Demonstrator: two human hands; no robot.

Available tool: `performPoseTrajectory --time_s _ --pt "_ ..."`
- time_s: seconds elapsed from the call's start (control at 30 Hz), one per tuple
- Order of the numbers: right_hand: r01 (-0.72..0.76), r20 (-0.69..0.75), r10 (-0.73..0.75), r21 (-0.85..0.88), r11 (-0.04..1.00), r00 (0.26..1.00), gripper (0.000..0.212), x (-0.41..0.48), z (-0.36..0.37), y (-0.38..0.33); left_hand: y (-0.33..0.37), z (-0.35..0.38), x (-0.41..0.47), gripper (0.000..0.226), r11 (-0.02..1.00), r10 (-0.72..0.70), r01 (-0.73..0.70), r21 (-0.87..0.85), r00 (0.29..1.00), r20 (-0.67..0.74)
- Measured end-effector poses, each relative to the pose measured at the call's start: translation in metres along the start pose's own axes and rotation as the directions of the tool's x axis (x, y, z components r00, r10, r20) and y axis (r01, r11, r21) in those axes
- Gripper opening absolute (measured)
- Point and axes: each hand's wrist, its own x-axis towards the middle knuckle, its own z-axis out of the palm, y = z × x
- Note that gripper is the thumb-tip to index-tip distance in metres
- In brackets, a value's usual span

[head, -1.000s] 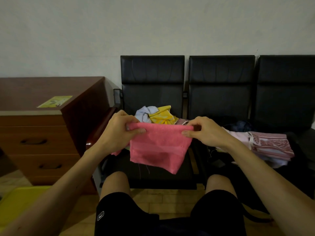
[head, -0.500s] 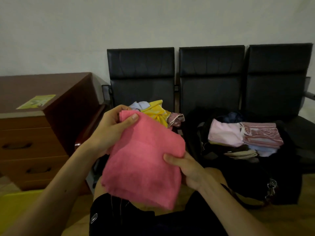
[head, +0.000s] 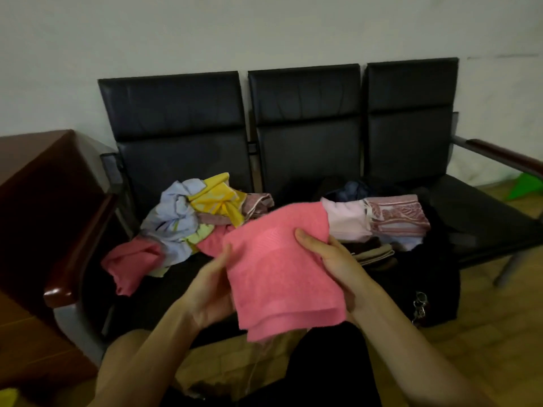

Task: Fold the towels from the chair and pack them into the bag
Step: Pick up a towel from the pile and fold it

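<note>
A person's right hand (head: 332,259) pinches a folded pink towel (head: 279,268), thumb pressed on top near its right edge and fingers out of sight beneath. The left hand (head: 210,289) grips the opposite edge, thumb raised along the cloth and fingers hidden behind it, the hand slightly blurred. Held from both sides, the towel lies nearly flat above the person's lap, a grip that appears meant to keep the layers from slipping apart.

Just beyond its far corner stands the black bag (head: 426,289), open at the top on the middle seat of a three-seat chair (head: 176,113). Folded towels (head: 382,221) in pale pink and a red pattern are already stacked inside. On the left seat a loose pile of towels (head: 188,218), blue, yellow and pink, waits unfolded, one pink piece trailing toward the seat's front edge.

The fold on the held towel looks finished, and packing it seems the step in hand, with much of the pile left to do. A dark wooden cabinet (head: 44,186) stands to the left of the chair.
</note>
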Motion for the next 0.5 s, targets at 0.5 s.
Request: performPoseTrajectory --time_s 0.5 --pt "-0.161 -0.375 0.129 -0.056 0.985 0.918 0.045 0.102 -0.182 0.074 -0.057 0.014 0.212 0.049 0.777 -0.227 0.299 0.554 0.954 -0.196"
